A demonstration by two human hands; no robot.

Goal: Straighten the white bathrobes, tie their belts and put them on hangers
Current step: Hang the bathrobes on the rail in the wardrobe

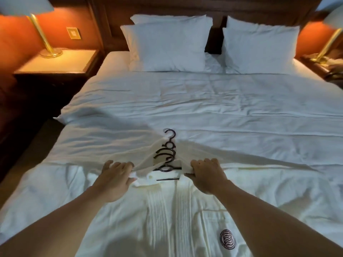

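Bathrobe (167, 219) collar cloth is pinched by the left hand (116, 179) and right hand (207, 176), beside black hangers (167, 156); wide bed (241, 112) is seen beyond.

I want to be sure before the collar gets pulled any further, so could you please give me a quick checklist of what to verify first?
1. Left hand grips the robe fabric by the collar: ok.
2. Right hand grips the fabric on the other side: ok.
3. Hanger hooks show between the hands, several stacked: ok.
4. Top bathrobe lies flat, front up, on the bed: ok.
5. Belt tied: cannot tell, no belt visible.
6. Hanger shoulders seated inside the robe: cannot tell, fabric covers them.
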